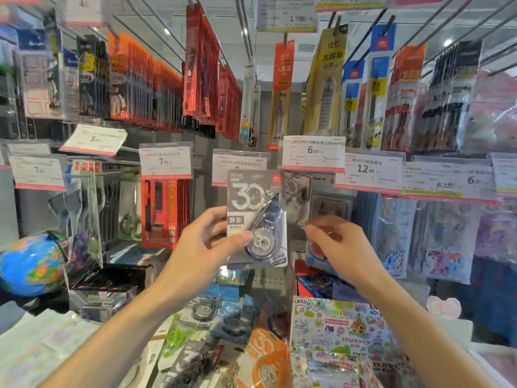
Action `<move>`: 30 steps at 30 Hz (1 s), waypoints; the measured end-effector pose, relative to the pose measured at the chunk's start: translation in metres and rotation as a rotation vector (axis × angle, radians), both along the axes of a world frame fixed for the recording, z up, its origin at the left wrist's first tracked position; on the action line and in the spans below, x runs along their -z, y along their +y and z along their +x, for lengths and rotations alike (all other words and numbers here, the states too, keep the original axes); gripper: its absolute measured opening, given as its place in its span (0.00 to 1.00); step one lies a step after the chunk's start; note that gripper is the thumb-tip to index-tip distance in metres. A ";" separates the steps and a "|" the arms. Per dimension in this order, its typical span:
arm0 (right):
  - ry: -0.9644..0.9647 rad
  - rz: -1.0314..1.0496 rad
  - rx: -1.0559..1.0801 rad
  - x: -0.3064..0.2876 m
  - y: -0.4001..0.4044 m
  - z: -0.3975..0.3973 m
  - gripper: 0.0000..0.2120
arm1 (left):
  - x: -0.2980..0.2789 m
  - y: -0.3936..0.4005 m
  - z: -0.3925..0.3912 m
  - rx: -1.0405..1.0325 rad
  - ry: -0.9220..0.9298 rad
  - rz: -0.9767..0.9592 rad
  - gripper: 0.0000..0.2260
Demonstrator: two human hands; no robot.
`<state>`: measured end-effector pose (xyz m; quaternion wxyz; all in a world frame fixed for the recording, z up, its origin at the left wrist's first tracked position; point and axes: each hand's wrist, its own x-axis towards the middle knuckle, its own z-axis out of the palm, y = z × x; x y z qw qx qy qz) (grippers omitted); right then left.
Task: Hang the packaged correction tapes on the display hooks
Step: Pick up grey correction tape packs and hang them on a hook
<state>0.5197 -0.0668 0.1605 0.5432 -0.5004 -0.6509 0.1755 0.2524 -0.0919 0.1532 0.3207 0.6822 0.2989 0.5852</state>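
Landmark: grey pack [256, 217].

- Rack [240, 32]: metal hooks above and behind the pack, hung with carded pens and refills; red cards [201, 65] up-left of it, yellow card [326, 79] up-right.
- Sticker bags [444, 236]: right of the pack, under a row of price tags.
- Globe [30, 266]: far left, lower than the pack.
- Patterned box [338, 340]: below-right of the pack.
- Loose tapes [204, 309]: below the pack, lying in a heap; an orange pack [264, 357] lowest.
- Left hand [204, 247]: closed on the grey pack's lower left edge, thumb across the front of the blister.
- Right hand [335, 245]: just right of the pack, fingertips pinched together by a clear pack [298, 200] behind; whether it grips that pack cannot be told.
- Grey pack: correction tape, "30" on the card, held upright in mid-air before the hooks, top edge overlapping a price tag [240, 163].
- 6.00 tag [313, 152]: just up-right of the pack.
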 end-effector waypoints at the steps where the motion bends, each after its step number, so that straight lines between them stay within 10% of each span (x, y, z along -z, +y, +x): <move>1: 0.011 -0.007 -0.071 0.002 -0.009 -0.003 0.06 | 0.003 0.001 0.002 0.015 0.001 -0.019 0.21; 30: 0.176 0.068 -0.253 0.016 -0.059 0.021 0.17 | -0.096 0.003 0.047 -0.157 0.121 0.274 0.03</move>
